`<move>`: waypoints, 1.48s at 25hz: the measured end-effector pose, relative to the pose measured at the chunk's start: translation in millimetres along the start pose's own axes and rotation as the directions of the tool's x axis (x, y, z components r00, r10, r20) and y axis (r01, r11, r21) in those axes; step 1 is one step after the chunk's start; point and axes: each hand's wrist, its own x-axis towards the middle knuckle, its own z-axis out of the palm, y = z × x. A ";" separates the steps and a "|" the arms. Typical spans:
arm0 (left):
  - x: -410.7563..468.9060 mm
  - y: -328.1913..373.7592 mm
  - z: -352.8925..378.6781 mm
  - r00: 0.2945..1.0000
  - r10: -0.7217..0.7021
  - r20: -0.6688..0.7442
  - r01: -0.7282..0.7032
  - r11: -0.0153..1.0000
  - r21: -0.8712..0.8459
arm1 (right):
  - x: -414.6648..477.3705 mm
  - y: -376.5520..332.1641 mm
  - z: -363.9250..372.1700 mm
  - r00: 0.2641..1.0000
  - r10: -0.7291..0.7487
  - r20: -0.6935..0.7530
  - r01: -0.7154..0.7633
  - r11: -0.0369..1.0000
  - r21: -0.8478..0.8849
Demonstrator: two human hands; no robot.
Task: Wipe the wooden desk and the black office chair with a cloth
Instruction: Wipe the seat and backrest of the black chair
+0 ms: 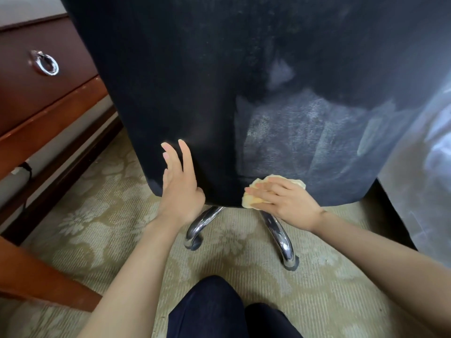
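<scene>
1. The black upholstered back of the office chair (195,81) fills most of the view; pale, dusty-looking patches cover its lower right part, while the left part looks darker.
2. A beige carpet with a woven floral pattern (102,211) covers the floor beneath the chair and around the person's dark-trousered knees (219,311) at the near edge.
3. The dark brown wooden desk (29,93) stands at the left, with a drawer front and reddish-brown rails below; its tabletop is not clearly in view.
4. Two curved chrome chair legs (278,235) reach toward the near side from under the chair back, each ending in a dark caster.
5. The left hand (180,189) rests flat on the chair's lower left edge, fingers straight and spread, grasping nothing.
6. The right hand (285,201) presses down on the cloth with its fingers extended over it.
7. The crumpled pale yellow cloth (251,198) lies against the chair back's bottom edge, under the right hand.
8. A round silver ring pull (46,63) hangs on the drawer at the far left.
</scene>
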 end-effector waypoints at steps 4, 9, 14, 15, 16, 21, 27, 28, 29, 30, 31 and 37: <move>-9.4 15.3 1.8 0.982 0.010 -0.188 0.008 0.995 0.097 | -18.8 14.1 -20.3 0.999 0.013 -0.039 -0.018 0.994 -0.111; -0.2 36.0 -15.6 0.903 0.222 -0.367 -0.153 0.966 0.208 | 30.1 42.9 -55.4 0.980 0.023 -0.199 -0.065 0.976 -0.208; 8.6 40.2 -24.3 0.890 0.322 -0.322 -0.229 0.927 0.296 | 92.0 64.5 -102.9 0.840 0.150 -0.521 -0.266 0.952 -0.154; 8.1 40.0 -22.4 0.897 0.320 -0.306 -0.232 0.929 0.290 | 103.0 68.2 -111.0 0.777 0.194 -0.599 -0.325 0.938 -0.118; 7.9 39.1 -20.3 0.903 0.317 -0.291 -0.234 0.930 0.285 | 113.3 70.8 -116.8 0.705 0.239 -0.668 -0.376 0.924 -0.066; 8.0 31.6 -16.9 0.908 0.324 -0.264 -0.234 0.917 0.322 | 122.3 51.7 -98.5 0.575 0.379 -0.725 -0.481 0.874 0.075; 11.9 31.0 -17.1 0.904 0.335 -0.266 -0.191 0.872 0.450 | 68.0 1.4 -27.8 0.853 0.300 -0.427 -0.323 0.946 0.019; 12.4 31.7 -16.9 0.907 0.330 -0.262 -0.186 0.871 0.454 | 59.0 -6.1 -17.8 0.877 0.281 -0.390 -0.303 0.953 0.007; 12.4 32.0 -16.4 0.908 0.328 -0.260 -0.182 0.869 0.461 | 50.3 -12.3 -9.0 0.901 0.253 -0.353 -0.278 0.960 -0.024; 12.4 32.3 -15.9 0.911 0.324 -0.257 -0.176 0.866 0.468 | 42.1 -16.5 -2.4 0.928 0.212 -0.306 -0.245 0.967 -0.074; 12.2 32.6 -15.4 0.914 0.319 -0.253 -0.169 0.863 0.476 | 34.7 -18.7 2.0 0.955 0.160 -0.249 -0.198 0.971 -0.133; 12.1 31.9 -20.0 0.926 0.299 -0.231 -0.135 0.832 0.538 | 27.9 1.8 -19.3 0.992 -0.022 -0.124 -0.014 0.960 -0.279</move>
